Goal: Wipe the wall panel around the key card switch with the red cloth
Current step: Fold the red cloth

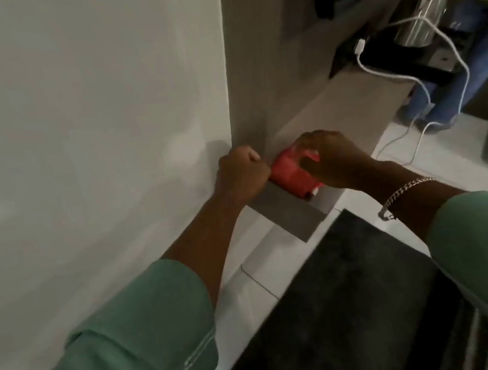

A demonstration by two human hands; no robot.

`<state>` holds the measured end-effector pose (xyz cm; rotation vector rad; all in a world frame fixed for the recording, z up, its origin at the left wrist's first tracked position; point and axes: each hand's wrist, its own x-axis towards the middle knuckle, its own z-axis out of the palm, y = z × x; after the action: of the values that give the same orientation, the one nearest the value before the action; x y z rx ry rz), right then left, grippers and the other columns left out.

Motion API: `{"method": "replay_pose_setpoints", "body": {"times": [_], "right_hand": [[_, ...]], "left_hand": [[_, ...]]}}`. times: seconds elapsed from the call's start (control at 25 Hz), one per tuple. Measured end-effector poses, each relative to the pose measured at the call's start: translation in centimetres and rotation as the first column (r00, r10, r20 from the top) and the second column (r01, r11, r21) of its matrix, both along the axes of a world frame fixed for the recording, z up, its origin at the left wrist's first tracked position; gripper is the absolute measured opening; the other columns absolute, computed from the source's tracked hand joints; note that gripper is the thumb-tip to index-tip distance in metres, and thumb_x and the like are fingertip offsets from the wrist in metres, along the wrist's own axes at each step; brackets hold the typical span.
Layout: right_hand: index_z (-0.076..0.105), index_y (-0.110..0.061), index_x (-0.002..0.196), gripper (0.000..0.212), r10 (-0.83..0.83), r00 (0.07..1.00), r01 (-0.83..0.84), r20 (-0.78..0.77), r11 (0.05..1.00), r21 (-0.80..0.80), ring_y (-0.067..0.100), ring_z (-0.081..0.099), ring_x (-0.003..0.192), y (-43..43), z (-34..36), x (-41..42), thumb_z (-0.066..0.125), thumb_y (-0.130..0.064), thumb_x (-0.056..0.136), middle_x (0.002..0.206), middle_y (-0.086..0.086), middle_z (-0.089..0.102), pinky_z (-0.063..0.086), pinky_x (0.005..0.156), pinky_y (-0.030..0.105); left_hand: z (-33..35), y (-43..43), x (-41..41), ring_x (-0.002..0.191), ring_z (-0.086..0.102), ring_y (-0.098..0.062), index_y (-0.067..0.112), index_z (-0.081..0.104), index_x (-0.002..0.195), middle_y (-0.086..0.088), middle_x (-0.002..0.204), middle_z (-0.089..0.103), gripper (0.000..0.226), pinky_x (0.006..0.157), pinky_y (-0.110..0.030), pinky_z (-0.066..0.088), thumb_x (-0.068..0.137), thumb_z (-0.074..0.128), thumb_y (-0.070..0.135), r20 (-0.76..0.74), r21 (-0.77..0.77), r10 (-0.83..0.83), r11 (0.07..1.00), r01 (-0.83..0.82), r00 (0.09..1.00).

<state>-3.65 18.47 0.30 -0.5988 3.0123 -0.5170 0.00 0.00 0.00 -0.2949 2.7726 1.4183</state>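
Observation:
The red cloth (pixel 292 176) is bunched between both my hands, low down at the foot of a grey wall panel (pixel 245 54). My left hand (pixel 242 173) is closed in a fist on the cloth's left end, at the corner where the white wall (pixel 77 116) meets the panel. My right hand (pixel 329 160) grips the cloth's right side from above. No key card switch shows in this view. Both arms wear green sleeves, and a chain bracelet sits on my right wrist.
A grey block (pixel 293 215) juts from the panel's base onto the pale tiled floor (pixel 253 281). A black mat (pixel 353 296) lies lower right. At upper right a metal kettle (pixel 424 12) stands on a black tray, with white cables (pixel 413 80) trailing to the floor.

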Motion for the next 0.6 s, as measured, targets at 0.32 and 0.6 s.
{"method": "replay_pose_setpoints", "body": {"times": [0.32, 0.6], "right_hand": [[0.048, -0.017, 0.140, 0.045, -0.036, 0.995, 0.029, 0.091, 0.997, 0.073, 0.040, 0.034, 0.141, 1.6, -7.4, -1.8, 0.054, -0.028, 0.097, 0.155, 0.013, 0.039, 0.027, 0.115, 0.049], [0.064, -0.014, 0.123, 0.048, 0.080, 0.997, -0.081, -0.012, 0.995, -0.054, 0.030, 0.057, 0.111, 1.7, -7.7, 1.0, 0.052, -0.028, 0.079, 0.127, 0.008, 0.065, 0.035, 0.094, 0.031]], "left_hand": [[-8.1, 5.0, -2.6, 0.102, 0.066, -0.027, 0.005, 0.059, 0.121, -0.014, 0.113, 0.068, 0.034, 0.086, -0.042, 0.055, 0.096, 0.054, 0.028, 0.430, 0.529, -0.085, 0.831, -0.174, 0.899], [-9.4, 6.2, -2.3, 0.091, 0.069, -0.028, 0.004, 0.056, 0.123, -0.016, 0.110, 0.070, 0.040, 0.069, -0.036, 0.060, 0.088, 0.064, 0.022, 0.414, 0.650, 0.117, 0.656, -0.383, 0.903]]}}
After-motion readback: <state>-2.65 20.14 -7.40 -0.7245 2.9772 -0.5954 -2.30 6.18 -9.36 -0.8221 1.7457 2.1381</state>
